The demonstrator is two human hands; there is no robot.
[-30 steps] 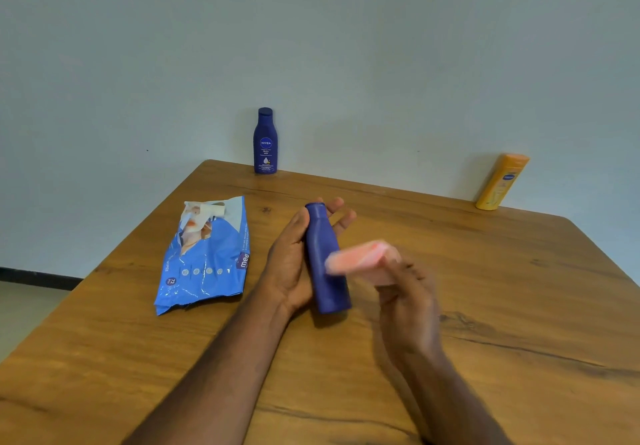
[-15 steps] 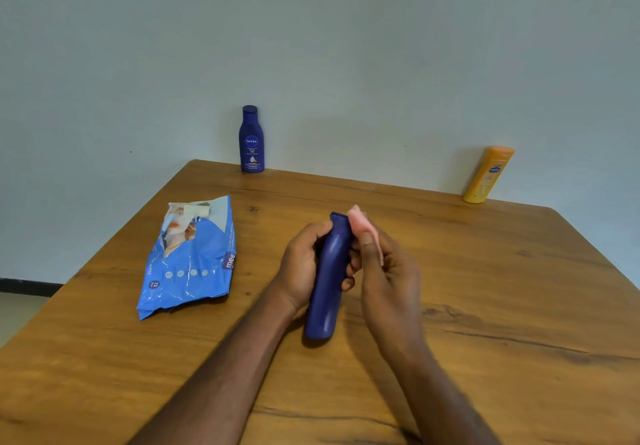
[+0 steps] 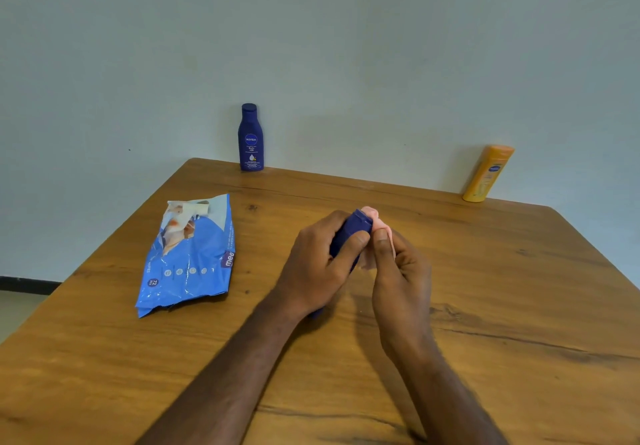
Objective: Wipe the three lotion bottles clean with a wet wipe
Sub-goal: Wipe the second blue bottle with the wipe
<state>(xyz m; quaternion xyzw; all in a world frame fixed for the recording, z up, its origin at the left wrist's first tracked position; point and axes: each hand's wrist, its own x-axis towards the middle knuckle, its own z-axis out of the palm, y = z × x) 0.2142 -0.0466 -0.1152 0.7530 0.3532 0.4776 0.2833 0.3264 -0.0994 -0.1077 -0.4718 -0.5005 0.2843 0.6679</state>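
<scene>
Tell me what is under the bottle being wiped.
The wooden table lies beneath the held blue bottle. The left hand grips it and hides most of its body; only its base tip shows below the wrist. Whether it touches the table cannot be seen.

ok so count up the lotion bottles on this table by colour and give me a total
Blue: 2, the upright blue bottle at the far edge and the held blue bottle in the left hand, wiped with the pink wipe held by the right hand.
Yellow: 1, the yellow bottle.
Total: 3
</scene>
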